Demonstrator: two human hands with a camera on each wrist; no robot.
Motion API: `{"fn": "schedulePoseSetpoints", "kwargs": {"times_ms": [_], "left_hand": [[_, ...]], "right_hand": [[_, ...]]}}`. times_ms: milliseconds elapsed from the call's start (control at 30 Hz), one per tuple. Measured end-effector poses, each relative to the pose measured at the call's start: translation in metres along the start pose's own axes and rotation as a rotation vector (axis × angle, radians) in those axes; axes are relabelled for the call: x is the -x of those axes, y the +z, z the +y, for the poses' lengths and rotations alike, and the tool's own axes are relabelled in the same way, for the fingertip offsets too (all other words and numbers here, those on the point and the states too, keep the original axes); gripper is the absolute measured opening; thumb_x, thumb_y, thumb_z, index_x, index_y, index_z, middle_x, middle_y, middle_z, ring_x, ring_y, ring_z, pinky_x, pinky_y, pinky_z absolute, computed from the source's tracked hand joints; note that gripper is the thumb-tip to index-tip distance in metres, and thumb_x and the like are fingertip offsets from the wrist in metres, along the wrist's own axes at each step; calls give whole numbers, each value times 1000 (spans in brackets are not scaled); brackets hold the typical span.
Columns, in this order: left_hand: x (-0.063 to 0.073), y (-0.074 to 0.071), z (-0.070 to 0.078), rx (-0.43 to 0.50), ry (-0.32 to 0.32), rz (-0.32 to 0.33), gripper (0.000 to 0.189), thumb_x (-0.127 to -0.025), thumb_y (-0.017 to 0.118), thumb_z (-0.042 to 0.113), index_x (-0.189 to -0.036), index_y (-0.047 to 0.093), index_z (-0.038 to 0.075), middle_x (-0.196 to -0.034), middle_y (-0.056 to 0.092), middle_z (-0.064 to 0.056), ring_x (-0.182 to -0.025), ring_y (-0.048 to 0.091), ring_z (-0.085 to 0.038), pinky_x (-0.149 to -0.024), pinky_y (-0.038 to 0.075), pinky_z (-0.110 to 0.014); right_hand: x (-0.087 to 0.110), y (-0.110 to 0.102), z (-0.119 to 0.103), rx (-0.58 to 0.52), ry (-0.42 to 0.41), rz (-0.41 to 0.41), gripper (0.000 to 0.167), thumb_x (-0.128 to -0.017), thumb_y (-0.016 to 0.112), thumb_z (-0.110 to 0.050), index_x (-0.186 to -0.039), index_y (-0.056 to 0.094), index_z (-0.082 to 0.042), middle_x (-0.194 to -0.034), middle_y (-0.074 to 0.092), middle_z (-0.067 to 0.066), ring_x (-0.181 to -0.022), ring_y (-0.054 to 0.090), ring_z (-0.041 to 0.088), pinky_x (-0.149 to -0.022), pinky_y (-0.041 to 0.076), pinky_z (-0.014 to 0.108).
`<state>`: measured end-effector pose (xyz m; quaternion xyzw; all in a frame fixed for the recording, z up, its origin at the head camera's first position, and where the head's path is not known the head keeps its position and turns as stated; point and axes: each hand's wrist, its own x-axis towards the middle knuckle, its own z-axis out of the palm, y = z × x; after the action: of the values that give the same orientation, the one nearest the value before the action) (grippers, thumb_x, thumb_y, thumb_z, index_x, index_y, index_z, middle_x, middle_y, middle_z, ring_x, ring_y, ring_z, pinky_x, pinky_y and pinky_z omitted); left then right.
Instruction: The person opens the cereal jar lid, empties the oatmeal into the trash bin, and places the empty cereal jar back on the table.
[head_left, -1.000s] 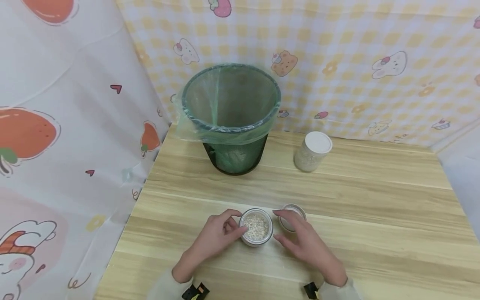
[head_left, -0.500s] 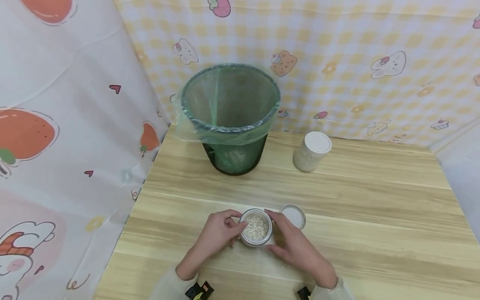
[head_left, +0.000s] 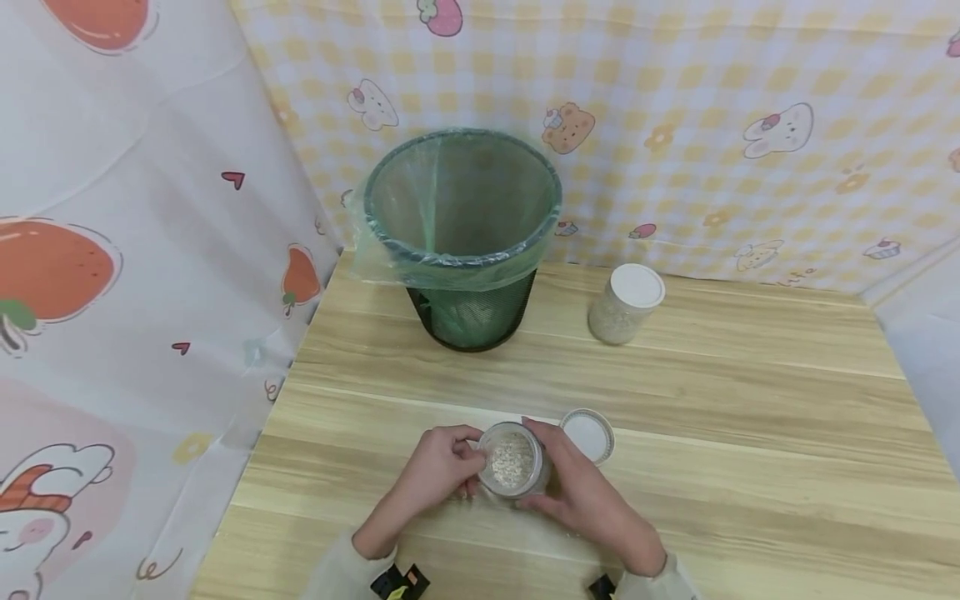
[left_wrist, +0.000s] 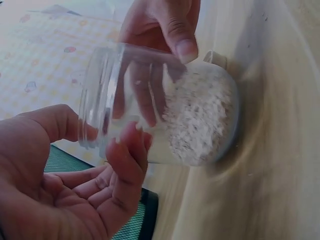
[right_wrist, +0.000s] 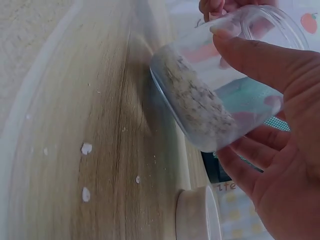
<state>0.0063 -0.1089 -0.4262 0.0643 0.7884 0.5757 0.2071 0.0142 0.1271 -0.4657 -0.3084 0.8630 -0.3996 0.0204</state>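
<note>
White flakes (head_left: 512, 462) being loose, the left hand (head_left: 435, 468) and right hand (head_left: 581, 487) are gripping the jar (right_wrist: 215, 87), which wants steady, even support.

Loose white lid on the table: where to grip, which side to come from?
I'd pinch opposite sides of the lid's outer wall, coming from above and to its right. It appears to lie flat, hollow side up, so the low wall looks the surest hold. The open jar and the right hand crowd its left and near sides.
</note>
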Motion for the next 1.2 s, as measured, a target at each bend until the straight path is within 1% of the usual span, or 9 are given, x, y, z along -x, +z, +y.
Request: {"fn": "schedulePoseSetpoints", "kwargs": {"times_ms": [100,233,500,667,733,800,867,1033,1200], "left_hand": [[0,0,-3,36,15,-19,34,-87,59,2,-118,57,-11,-62,63,-13,-49,61,-36,-45,50,-45],[-1,1,-5,73,36,-41,30,-88,58,0,-116,59,-11,-62,63,-12,-49,61,-34,-46,50,-48],[-6,4,-11,106,59,-90,23,-90,56,-2,-111,61,-9,-62,64,-12,-50,61,-36,-48,50,-50],[-11,-4,-18,100,53,-168,18,-94,57,7,-106,60,-6,-64,65,-15,-54,61,-40,-49,50,-51],[-13,-8,-20,83,53,-168,19,-95,58,13,-104,60,-4,-68,65,-17,-57,61,-41,-50,50,-50],[-14,-12,-19,54,56,-132,21,-94,62,18,-102,61,-1,-70,65,-17,-60,62,-40,-52,51,-48],[-15,-18,-16,23,56,-62,21,-92,65,22,-98,63,2,-71,64,-14,-61,61,-36,-51,51,-40],[-15,-40,4,9,106,181,16,-90,66,19,-90,65,4,-71,61,-11,-60,58,-32,-50,48,-30],[-18,-66,36,107,215,446,17,-93,63,16,-87,62,-1,-69,59,-12,-57,54,-21,-50,44,-25]], "right_hand": [[0,3,0,-1,1,2,102,-66,88,-27,-147,30,-10,-140,43,0,-128,43,19,-104,36,37],[0,10,1,-7,16,3,106,-64,89,-31,-148,27,-11,-141,41,2,-127,43,20,-102,38,40],[-2,21,3,-35,-3,71,109,-57,92,-25,-144,29,-4,-138,42,6,-124,44,24,-102,38,42],[-2,23,4,-22,-10,103,109,-56,91,-22,-145,28,-8,-136,43,6,-122,46,24,-97,41,45],[-1,24,4,-32,13,113,110,-56,91,-22,-146,28,-11,-136,44,5,-122,47,23,-97,42,46],[-1,23,3,-39,31,123,111,-56,91,-22,-146,27,-12,-135,45,5,-121,48,23,-96,42,46],[-1,23,1,-37,38,138,111,-55,92,-23,-145,29,-11,-134,47,5,-120,49,23,-96,42,46],[0,23,1,-17,18,163,110,-53,92,-22,-143,31,-8,-132,48,6,-118,51,24,-96,42,45],[0,24,0,-39,11,175,110,-53,92,-23,-142,30,-5,-132,49,9,-117,52,27,-97,42,44]]}}
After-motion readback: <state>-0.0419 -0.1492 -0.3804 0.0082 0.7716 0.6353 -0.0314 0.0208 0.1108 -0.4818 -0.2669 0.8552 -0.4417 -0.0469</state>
